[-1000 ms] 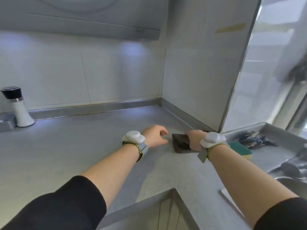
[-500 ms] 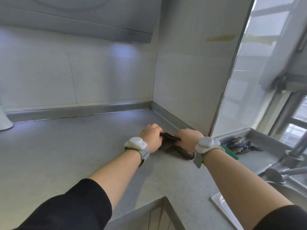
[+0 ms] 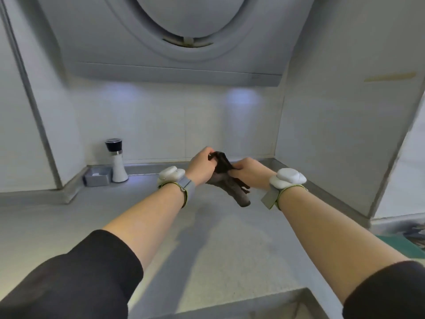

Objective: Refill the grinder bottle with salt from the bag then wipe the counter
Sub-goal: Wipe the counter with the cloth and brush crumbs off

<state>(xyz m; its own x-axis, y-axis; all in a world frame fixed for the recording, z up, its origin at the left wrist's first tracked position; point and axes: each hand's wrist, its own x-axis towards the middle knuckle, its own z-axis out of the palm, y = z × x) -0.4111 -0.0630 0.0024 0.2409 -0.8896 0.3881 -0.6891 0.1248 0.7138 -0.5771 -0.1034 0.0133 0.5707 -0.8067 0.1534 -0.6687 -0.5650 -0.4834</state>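
A dark brown cloth (image 3: 232, 185) hangs crumpled above the grey counter (image 3: 218, 245), held between both hands. My left hand (image 3: 202, 166) grips its upper left part and my right hand (image 3: 247, 172) pinches it from the right. The cloth's lower end dangles just over the counter. The grinder bottle (image 3: 117, 163), white with a black cap, stands upright at the back left by the wall. No salt bag is in view.
A small grey tray (image 3: 96, 178) sits left of the grinder in the corner. A range hood (image 3: 184, 54) hangs overhead. A side wall (image 3: 333, 146) bounds the counter on the right, with a green sponge (image 3: 400, 244) beyond it. The counter's front edge has a notch (image 3: 264, 302).
Both hands lifted the cloth off the counter's right corner and brought it toward the middle, bunched between them. My view swung left and up, so the grinder shows again.
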